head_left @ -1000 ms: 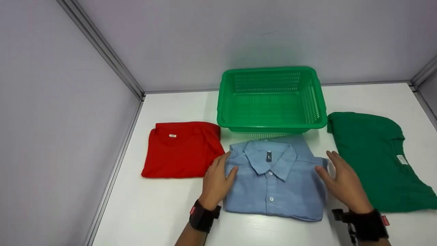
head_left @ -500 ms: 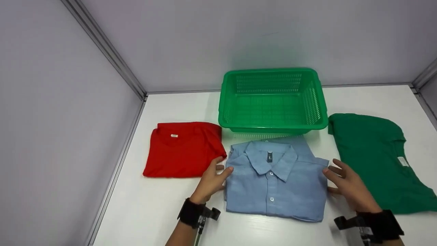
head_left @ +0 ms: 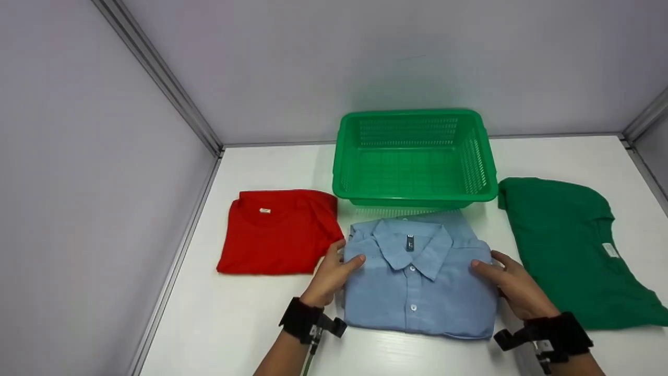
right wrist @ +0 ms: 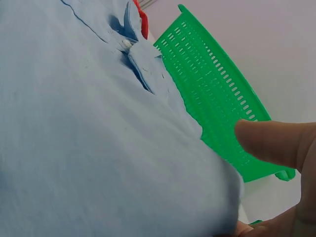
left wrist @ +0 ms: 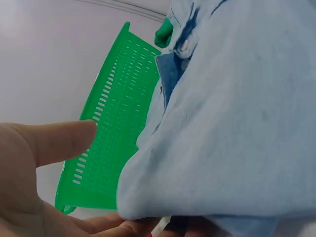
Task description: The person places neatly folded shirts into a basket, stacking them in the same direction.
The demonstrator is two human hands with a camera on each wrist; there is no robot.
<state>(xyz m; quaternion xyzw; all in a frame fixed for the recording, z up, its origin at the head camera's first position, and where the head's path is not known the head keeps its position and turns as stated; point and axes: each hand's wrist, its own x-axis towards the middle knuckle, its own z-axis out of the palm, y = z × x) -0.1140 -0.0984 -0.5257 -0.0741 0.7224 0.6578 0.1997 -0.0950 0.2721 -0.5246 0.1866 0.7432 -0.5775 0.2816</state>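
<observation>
White table (head_left: 250,324) inside grey walls (head_left: 78,156).
Blue shirt (head_left: 417,287) before basket (head_left: 415,156), collar toward it; left hand (head_left: 331,274), right hand (head_left: 514,287) gripping side edges.

A light blue button-up shirt (head_left: 417,282) is laid folded into a neat rectangle, collar up and facing the green basket (head_left: 415,156), just in front of it. The front placket is shown with two small white buttons and a dark tag inside the collar. Both side edges are being gripped, and the fabric looks slightly crinkled.
</observation>
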